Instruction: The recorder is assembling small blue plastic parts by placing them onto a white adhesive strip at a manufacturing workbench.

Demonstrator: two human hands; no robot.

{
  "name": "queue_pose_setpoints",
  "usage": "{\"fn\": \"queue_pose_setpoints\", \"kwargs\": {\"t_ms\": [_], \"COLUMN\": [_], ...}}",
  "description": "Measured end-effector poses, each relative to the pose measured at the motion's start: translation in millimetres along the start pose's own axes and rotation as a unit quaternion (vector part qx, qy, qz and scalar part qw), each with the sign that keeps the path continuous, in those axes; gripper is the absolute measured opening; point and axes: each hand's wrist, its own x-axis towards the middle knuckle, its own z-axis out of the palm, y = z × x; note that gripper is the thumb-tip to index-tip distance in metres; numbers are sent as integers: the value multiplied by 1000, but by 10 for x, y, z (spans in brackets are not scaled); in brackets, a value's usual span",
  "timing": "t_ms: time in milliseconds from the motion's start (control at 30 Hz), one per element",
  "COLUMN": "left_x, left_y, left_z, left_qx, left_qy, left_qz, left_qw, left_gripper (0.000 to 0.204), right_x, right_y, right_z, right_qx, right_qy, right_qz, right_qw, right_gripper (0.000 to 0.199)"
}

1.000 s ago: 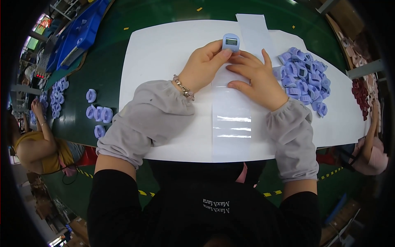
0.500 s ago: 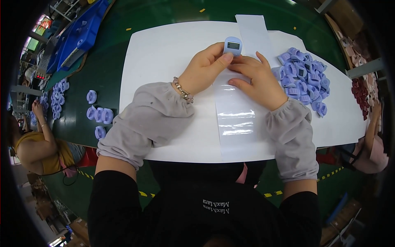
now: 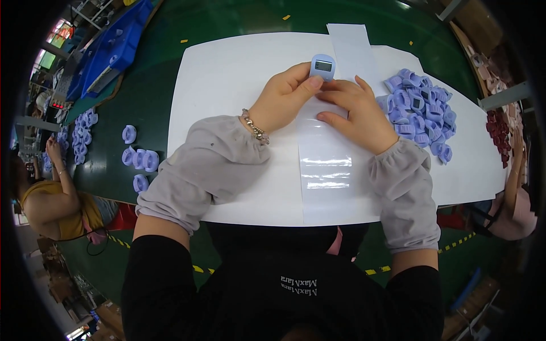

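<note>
Above the far middle of the white sheet, my left hand (image 3: 284,95) is closed, pinching a small light-blue digital device (image 3: 323,67) between thumb and fingers. Its rounded case has a dark-framed grey display turned up toward me. My right hand (image 3: 355,111) is just right of it, fingers outstretched and thumb apart. The right fingertips reach the lower end of the device by the left thumb; whether they touch it is hidden. Similar light-blue devices with curved bands lie in a pile (image 3: 421,108) to the right of my right hand.
A white sheet (image 3: 227,68) covers the green table (image 3: 227,17). A glossy clear strip (image 3: 327,199) runs down its middle, and a pale card (image 3: 352,48) lies at the far edge. Several light-blue pieces (image 3: 139,159) stand left. Blue bins (image 3: 116,48) are far left; co-workers sit at both sides.
The device and both hands have barely moved in the picture. The whole view has shifted slightly, with the sheet and pieces a little lower and to the right.
</note>
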Motion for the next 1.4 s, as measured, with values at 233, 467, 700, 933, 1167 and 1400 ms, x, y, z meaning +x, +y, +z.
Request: {"fn": "queue_pose_setpoints", "kwargs": {"t_ms": [233, 467, 700, 933, 1167, 1400], "left_x": [13, -65, -66, -59, -85, -83], "left_y": [34, 71, 107, 71, 93, 121], "left_z": [3, 40, 34, 54, 18, 8], "left_qx": [26, -3, -14, -51, -28, -13], "left_qy": [18, 39, 32, 45, 50, 39], "left_qz": [-3, -6, 7, 7, -6, -10], "left_qw": [1000, 999, 999, 998, 998, 999], "left_gripper": [28, 27, 29, 27, 27, 30], "right_x": [35, -5, 7, -12, 2, 1], "right_y": [12, -69, -64, -21, -24, -8], "right_z": [-37, -45, -61, -50, -54, -65], "right_qx": [32, 49, 38, 25, 34, 34], "right_qy": [11, 21, 31, 38, 35, 31], "right_qz": [-33, -42, -78, -52, -51, -60], "right_qw": [999, 998, 996, 998, 997, 997], "right_gripper": [34, 33, 40, 40, 35, 36]}}
